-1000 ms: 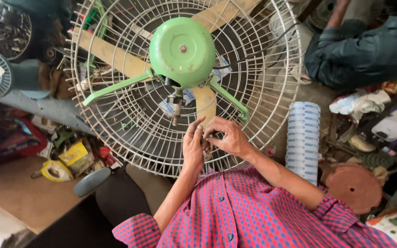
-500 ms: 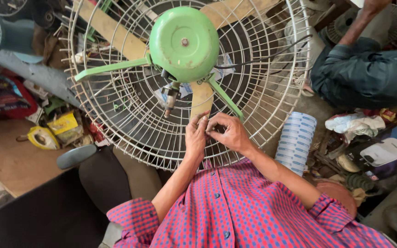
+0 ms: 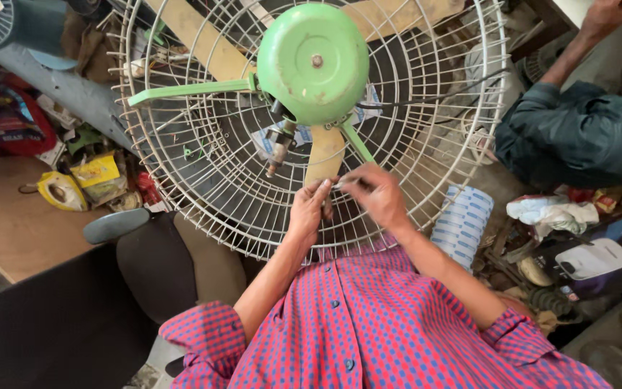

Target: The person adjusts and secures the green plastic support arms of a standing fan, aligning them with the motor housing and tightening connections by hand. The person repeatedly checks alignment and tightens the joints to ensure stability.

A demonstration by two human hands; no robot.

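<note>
My red checked sleeves fill the near edge, and both forearms reach up to the fan guard (image 3: 203, 187), the white wire cage lying tilted in front of me. My left hand (image 3: 309, 212) sits at the guard's lower middle, fingers curled together with the tips pressed on something small; I cannot tell what, it is too fine to make out. My right hand (image 3: 377, 198) is just beside it, thumb and forefinger pinched on what looks like a thin wire end (image 3: 341, 185), the two hands almost touching over the guard's wires.

I judge the step in hand to be fine work on a wire or small fastening at the guard's lower part, just below the yellowish blade (image 3: 323, 153). Any next move here would call for a steady pinch and small turns, not force.

Further up the guard sits the green motor housing (image 3: 313, 61), with green arms running out to the rim. Right of the guard, another person's dark sleeve (image 3: 577, 133) rests well apart.
</note>
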